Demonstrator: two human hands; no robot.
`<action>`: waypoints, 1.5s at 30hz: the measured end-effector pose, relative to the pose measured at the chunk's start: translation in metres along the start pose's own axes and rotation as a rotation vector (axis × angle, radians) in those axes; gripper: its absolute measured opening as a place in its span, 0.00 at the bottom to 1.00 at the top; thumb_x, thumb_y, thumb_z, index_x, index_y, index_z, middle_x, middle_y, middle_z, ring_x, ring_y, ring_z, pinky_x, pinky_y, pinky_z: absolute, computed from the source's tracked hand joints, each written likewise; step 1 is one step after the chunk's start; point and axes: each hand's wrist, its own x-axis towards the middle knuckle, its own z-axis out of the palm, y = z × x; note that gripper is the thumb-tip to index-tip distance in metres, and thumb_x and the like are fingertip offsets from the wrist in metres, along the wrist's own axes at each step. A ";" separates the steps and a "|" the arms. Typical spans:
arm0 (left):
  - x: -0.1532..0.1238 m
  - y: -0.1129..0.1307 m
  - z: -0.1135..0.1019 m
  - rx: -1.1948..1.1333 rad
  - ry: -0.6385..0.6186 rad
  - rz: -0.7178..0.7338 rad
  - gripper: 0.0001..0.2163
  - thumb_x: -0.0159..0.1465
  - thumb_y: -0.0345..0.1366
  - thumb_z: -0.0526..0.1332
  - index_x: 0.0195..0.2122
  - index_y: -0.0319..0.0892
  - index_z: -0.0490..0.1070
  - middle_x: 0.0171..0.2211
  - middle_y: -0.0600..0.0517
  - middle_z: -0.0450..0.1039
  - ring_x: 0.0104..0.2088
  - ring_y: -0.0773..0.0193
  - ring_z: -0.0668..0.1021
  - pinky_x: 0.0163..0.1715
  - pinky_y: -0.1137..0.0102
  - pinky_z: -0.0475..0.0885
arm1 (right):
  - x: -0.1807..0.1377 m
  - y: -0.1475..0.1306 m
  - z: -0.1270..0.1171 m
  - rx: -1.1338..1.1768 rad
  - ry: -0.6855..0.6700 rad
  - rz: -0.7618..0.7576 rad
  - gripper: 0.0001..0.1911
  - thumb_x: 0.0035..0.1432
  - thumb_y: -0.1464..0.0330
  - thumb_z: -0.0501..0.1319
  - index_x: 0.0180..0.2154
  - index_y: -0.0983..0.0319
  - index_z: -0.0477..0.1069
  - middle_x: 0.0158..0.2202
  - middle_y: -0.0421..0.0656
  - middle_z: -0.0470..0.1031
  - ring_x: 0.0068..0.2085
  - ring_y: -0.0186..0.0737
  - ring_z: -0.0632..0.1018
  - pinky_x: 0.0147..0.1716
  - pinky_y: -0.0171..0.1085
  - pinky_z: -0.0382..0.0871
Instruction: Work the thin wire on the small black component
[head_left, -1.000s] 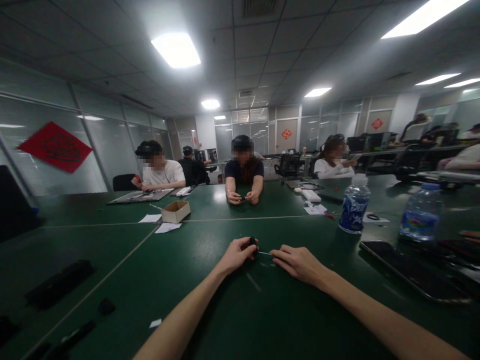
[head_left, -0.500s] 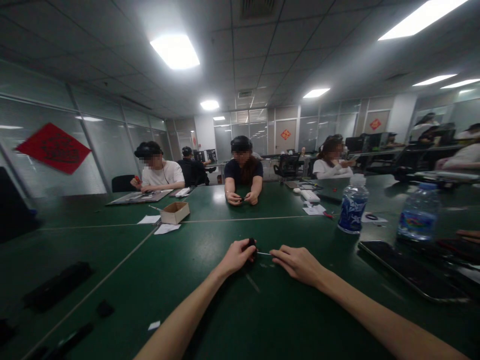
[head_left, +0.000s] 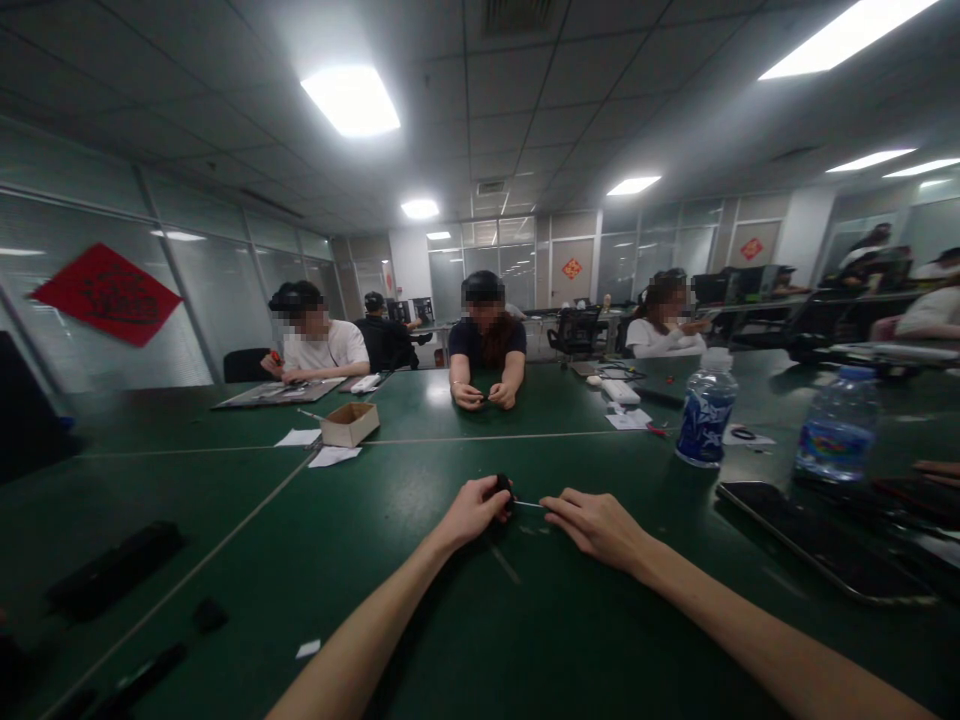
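My left hand [head_left: 474, 512] rests on the green table [head_left: 420, 610], its fingers closed round a small black part [head_left: 502, 487]. My right hand [head_left: 592, 523] lies just to the right of it, fingers pinched on a thin metal tool [head_left: 527, 504] whose tip reaches the black part. Both forearms stretch out from the bottom edge. What the black part is I cannot make out.
Two water bottles [head_left: 705, 410] [head_left: 838, 425] stand at the right, with a dark phone [head_left: 817, 541] lying nearer me. A small cardboard box [head_left: 349, 423] and paper slips sit mid-table. Black parts [head_left: 112, 570] lie at the left. Three people sit across the table.
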 end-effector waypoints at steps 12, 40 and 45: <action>0.000 -0.002 -0.002 -0.053 -0.020 -0.016 0.14 0.57 0.42 0.60 0.38 0.36 0.69 0.30 0.51 0.69 0.29 0.66 0.72 0.30 0.72 0.67 | 0.000 0.000 0.001 0.055 0.045 0.073 0.17 0.66 0.64 0.47 0.48 0.62 0.68 0.35 0.46 0.73 0.30 0.34 0.74 0.28 0.32 0.66; -0.002 0.004 0.000 -0.141 -0.030 -0.064 0.21 0.56 0.45 0.60 0.46 0.36 0.64 0.35 0.47 0.70 0.31 0.64 0.72 0.28 0.71 0.66 | 0.002 -0.003 -0.003 0.207 0.014 0.117 0.16 0.64 0.67 0.48 0.51 0.63 0.65 0.40 0.46 0.68 0.31 0.33 0.72 0.30 0.33 0.68; -0.001 0.000 0.001 -0.172 0.005 -0.057 0.19 0.57 0.43 0.59 0.44 0.37 0.61 0.34 0.47 0.71 0.28 0.66 0.73 0.26 0.73 0.66 | 0.000 -0.001 -0.001 0.224 0.028 0.093 0.17 0.64 0.66 0.50 0.53 0.61 0.63 0.42 0.46 0.67 0.29 0.32 0.72 0.29 0.33 0.69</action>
